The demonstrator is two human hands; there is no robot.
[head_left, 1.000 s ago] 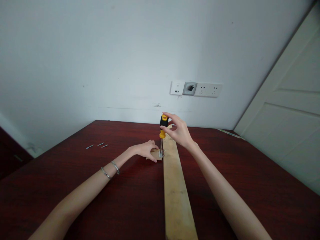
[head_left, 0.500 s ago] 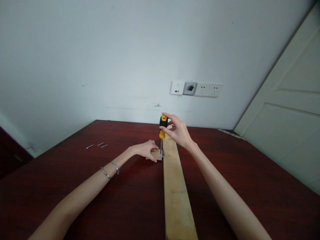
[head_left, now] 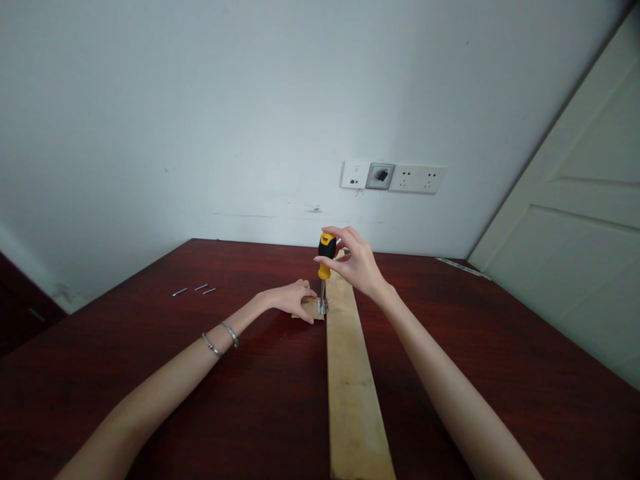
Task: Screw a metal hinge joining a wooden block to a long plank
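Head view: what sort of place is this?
Probably an ordinary room in a home or office, not a workshop: polished red-brown table, white wall with a row of sockets, panelled white door.

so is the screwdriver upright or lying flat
Upright: right hand holds the screwdriver tip down by the plank; left hand holds the small block.

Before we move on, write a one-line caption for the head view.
Right hand holds a screwdriver upright beside a long plank; left hand holds a small wood block.
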